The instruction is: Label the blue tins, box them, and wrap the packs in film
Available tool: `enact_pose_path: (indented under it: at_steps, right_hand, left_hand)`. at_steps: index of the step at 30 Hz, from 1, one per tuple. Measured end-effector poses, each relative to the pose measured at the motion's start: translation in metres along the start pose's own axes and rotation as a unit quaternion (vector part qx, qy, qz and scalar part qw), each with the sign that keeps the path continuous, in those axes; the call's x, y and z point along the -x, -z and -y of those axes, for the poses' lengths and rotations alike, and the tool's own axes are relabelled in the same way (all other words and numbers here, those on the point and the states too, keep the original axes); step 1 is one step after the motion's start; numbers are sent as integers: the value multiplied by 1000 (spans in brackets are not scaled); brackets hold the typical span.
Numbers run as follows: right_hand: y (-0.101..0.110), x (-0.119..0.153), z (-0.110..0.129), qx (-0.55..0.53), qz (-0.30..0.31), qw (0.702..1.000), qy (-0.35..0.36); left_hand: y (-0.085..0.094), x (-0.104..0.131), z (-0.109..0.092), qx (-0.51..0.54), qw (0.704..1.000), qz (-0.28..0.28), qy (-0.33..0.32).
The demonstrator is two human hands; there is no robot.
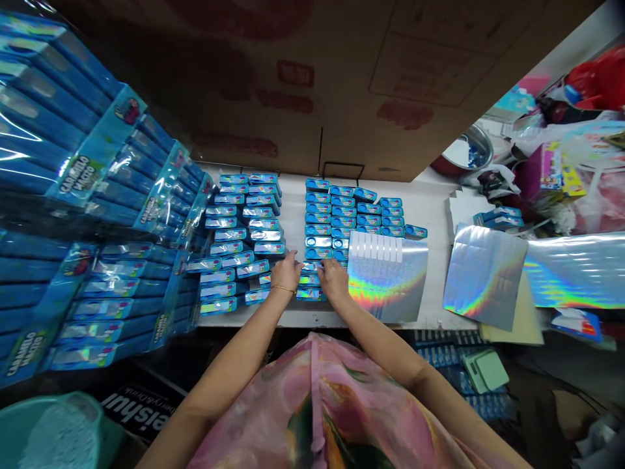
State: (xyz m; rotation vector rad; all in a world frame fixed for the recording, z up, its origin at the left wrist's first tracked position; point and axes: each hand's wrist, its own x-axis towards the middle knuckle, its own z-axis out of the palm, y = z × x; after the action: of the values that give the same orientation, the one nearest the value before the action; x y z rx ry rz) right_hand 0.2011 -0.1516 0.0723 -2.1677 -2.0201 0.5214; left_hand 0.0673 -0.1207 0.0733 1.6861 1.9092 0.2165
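Observation:
Low on the white table, my left hand [287, 272] and my right hand [334, 280] face each other across a small blue box [309, 266]. Fingertips of both hands are closed at its two ends. Just nearer to me lie more blue boxes [308, 294] of the same kind, with shiny, rainbow-reflecting strips on their upward sides. Beyond my hands, rows of matching boxes [318, 219] show an oval on the upward face. Left of my left hand stand columns of boxes [227, 248] with shiny strips. A holographic sticker sheet [385, 280] lies beside my right hand, partly over some boxes.
A large cardboard carton [312, 85] walls off the table's far side. Tall wrapped stacks of blue packs [97, 156] crowd the left. Further right lie another holographic sheet [488, 273], a metal bowl [473, 153] and mixed clutter. A green tub [100, 430] is at lower left.

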Motion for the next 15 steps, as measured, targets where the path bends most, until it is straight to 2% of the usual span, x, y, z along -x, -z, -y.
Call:
enact_pose_path:
  at_steps: [2, 5, 9, 15]
  right_hand:
    - [5, 4, -5, 41, 0, 998, 52]
    - [13, 9, -13, 96, 34, 985, 141]
    - [15, 10, -16, 139, 77, 968, 193]
    - [14, 5, -16, 133, 93, 963, 217]
  left_hand:
    - [1, 4, 4, -6, 1000, -19, -22]
    - [0, 12, 10, -14, 996, -51, -70]
    - [-7, 20, 9, -77, 993, -18, -85]
    - [-19, 16, 7, -128, 990, 27, -58]
